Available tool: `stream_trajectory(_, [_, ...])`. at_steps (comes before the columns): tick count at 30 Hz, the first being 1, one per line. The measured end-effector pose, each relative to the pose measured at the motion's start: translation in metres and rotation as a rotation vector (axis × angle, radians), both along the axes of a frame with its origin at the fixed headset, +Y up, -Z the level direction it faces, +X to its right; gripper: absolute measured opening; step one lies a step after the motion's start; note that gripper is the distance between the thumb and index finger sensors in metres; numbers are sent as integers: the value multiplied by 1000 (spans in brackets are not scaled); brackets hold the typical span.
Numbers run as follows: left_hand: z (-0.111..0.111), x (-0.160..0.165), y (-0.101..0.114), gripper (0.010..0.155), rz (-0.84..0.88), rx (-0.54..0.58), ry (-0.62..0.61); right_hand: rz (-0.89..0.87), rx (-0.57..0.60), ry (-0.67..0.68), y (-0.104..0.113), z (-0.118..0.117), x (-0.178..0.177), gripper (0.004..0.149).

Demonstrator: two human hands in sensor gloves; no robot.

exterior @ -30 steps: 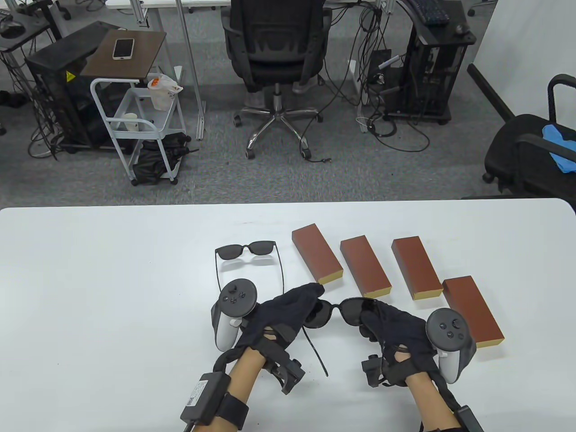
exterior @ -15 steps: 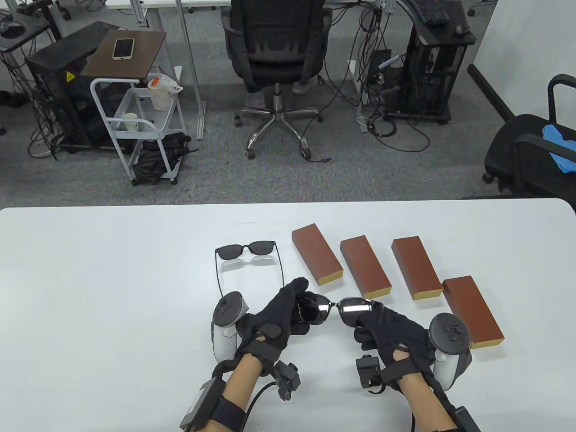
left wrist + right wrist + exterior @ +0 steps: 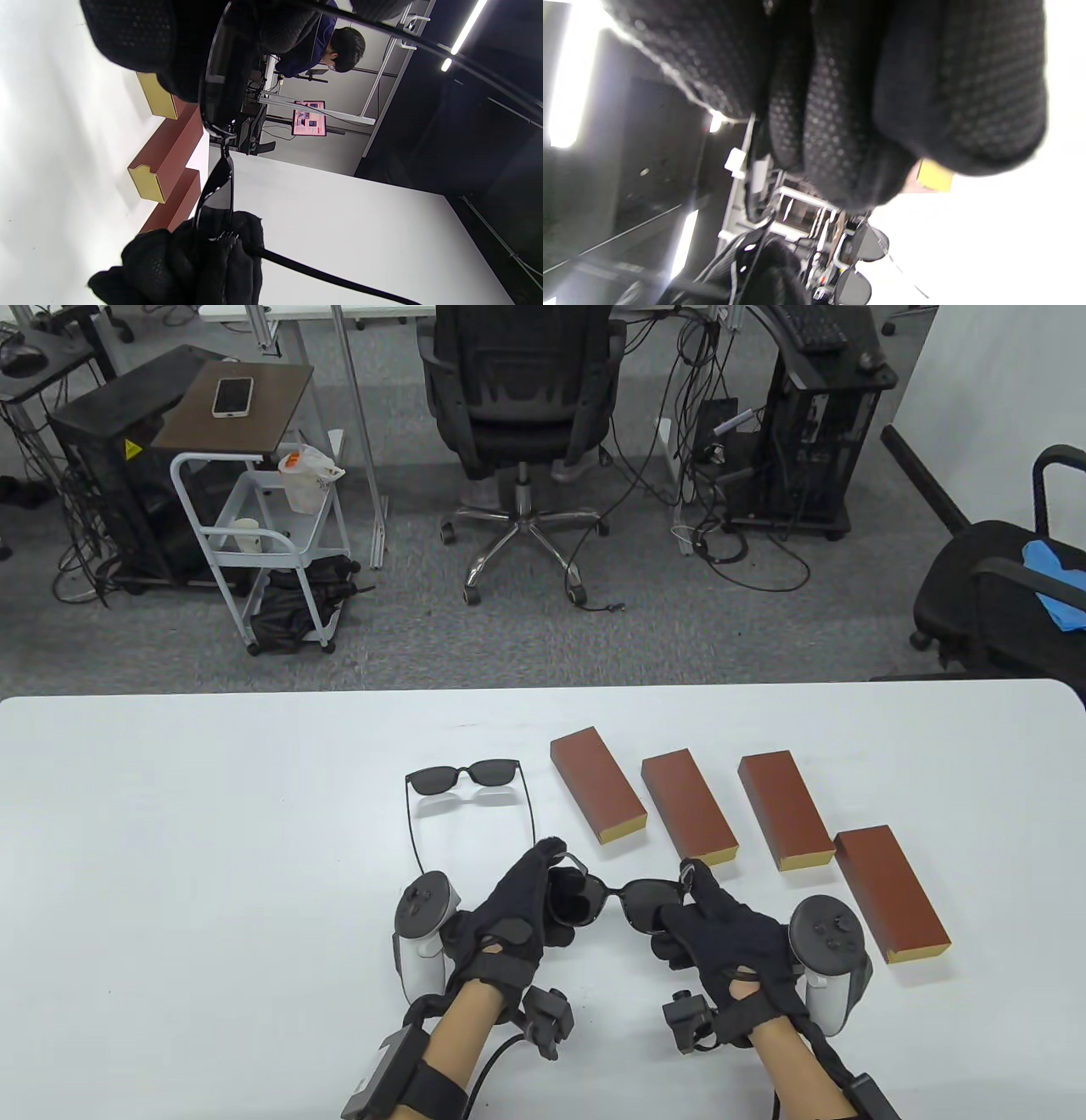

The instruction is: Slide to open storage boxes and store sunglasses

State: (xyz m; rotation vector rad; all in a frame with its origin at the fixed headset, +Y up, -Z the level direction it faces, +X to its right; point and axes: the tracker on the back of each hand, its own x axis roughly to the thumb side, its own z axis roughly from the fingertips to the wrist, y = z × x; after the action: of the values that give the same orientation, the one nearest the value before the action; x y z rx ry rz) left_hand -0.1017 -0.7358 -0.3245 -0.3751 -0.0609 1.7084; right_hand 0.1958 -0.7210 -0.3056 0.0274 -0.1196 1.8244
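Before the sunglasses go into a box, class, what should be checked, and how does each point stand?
1. Held sunglasses gripped at both ends by left hand and right hand: ok.
2. Temples folded flat: cannot tell.
3. A storage box slid open: not ok; nearest box and the other three look closed.
4. A hand free to slide a box: not ok.
5. Second sunglasses lying apart from the boxes: ok.

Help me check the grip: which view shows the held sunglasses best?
The table view: held sunglasses whole, left hand and right hand gripping. Left wrist view shows them edge-on; right wrist view mostly shows glove.
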Motion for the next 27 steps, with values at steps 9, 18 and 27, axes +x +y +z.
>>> stream_trajectory(9, [1,-2,-1,63,-84,4,54,-196,52,201,-7,-2,-4,86])
stream_trajectory(18, [3,-4,3,55,-209,50,163,-228,52,134,-8,0,-3,71])
stream_trajectory(27, [3,-5,3,52,-227,61,189,-204,28,90,-11,0,0,59])
